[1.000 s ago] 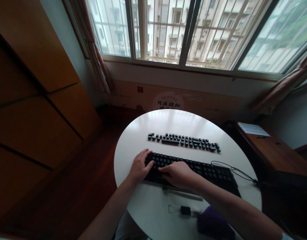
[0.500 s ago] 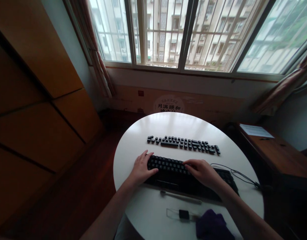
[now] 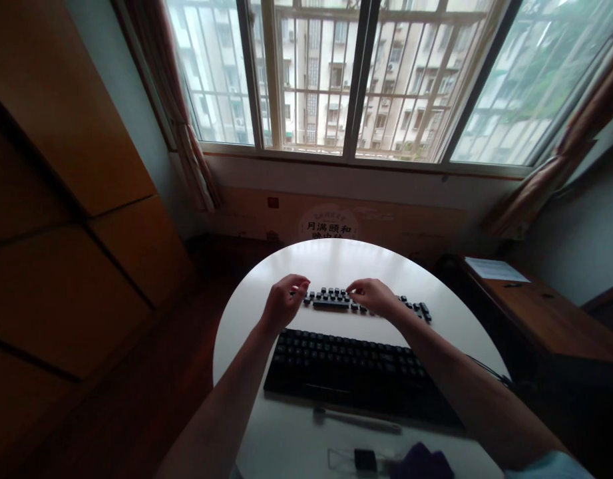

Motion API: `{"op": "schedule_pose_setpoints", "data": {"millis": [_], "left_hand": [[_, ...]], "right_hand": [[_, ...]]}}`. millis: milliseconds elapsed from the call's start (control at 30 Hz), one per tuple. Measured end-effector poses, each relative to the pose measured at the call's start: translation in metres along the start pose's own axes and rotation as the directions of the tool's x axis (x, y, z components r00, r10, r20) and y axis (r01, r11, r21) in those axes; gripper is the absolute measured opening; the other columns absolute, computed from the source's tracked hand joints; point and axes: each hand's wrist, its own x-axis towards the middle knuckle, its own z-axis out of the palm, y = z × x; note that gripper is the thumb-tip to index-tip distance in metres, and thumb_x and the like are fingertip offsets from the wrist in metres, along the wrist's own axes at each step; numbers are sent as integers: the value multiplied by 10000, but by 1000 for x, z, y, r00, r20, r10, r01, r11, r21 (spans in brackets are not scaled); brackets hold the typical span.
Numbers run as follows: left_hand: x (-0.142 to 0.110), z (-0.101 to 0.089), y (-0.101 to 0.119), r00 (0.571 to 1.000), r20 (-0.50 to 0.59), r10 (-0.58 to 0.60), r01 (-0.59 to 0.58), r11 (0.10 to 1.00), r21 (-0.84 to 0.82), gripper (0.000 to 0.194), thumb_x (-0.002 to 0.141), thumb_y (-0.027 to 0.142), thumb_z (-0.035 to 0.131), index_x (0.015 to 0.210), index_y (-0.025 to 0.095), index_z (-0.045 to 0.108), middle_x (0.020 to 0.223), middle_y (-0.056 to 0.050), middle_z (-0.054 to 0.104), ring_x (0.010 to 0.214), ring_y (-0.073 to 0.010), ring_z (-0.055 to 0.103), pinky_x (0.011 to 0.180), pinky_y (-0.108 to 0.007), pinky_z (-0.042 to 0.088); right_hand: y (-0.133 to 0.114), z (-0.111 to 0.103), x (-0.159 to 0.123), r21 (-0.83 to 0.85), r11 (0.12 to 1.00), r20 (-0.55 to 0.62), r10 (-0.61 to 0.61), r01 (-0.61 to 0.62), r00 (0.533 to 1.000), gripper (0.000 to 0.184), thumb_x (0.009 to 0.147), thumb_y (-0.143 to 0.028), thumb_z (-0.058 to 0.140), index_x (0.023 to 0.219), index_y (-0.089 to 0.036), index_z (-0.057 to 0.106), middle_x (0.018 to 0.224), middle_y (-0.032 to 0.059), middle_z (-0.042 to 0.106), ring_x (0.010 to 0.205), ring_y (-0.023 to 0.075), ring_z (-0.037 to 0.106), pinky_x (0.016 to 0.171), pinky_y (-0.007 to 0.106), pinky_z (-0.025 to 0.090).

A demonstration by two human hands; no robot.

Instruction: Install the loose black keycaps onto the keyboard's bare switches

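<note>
The loose keys (image 3: 331, 305) lie in rows on the white table (image 3: 311, 259) beyond the black keyboard (image 3: 351, 372), the left hand (image 3: 283, 303) by their left end with fingers curled in and the right hand (image 3: 377, 297) over their middle with fingers bent, though whether either hand grips a key I cannot tell.

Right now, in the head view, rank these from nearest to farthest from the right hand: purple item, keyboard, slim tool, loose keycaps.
1. Loose keycaps: showing on both sides of the right hand.
2. Keyboard: on the wearer's side of the keycaps.
3. Slim tool: just below the keyboard.
4. Purple item: bottom edge, right of centre.
</note>
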Motion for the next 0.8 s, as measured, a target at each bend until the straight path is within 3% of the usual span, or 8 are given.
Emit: {"op": "schedule_pose_setpoints", "data": {"millis": [133, 267, 433, 800], "left_hand": [[14, 13, -17, 985, -170, -11, 19, 999, 48, 454, 974, 436, 369, 586, 223, 466, 591, -16, 526, 583, -157, 515, 608, -280, 430], [6, 15, -48, 960, -279, -29, 52, 996, 74, 469, 958, 437, 398, 544, 232, 318, 517, 16, 398, 516, -140, 408, 544, -273, 323], [7, 8, -75, 897, -433, -92, 137, 988, 74, 449, 985, 415, 334, 576, 238, 276, 513, 33, 338, 510, -139, 337, 516, -280, 236], [7, 6, -71, 870, -484, -94, 138, 989, 55, 439, 971, 347, 387, 561, 228, 283, 490, 42, 338, 485, -123, 323, 504, -285, 209]], "right_hand": [[-9, 15, 37, -60, 998, -21, -8, 7, 1000, 244, 846, -256, 606, 1027, -252, 770, 969, 19, 762, 888, 189, 682, 753, 263, 472], [-14, 33, 60, -104, 994, -2, -42, 41, 999, 210, 848, -246, 616, 977, -268, 780, 1015, 15, 762, 993, 205, 668, 834, 273, 472], [-17, 53, 85, -119, 992, 50, -47, 53, 998, 232, 842, -208, 623, 1002, -266, 781, 1039, 21, 763, 993, 210, 671, 853, 279, 474], [-16, 68, 102, -121, 987, 106, -90, 103, 990, 192, 814, -262, 655, 959, -267, 781, 1010, -6, 768, 970, 197, 681, 853, 271, 465]]}}
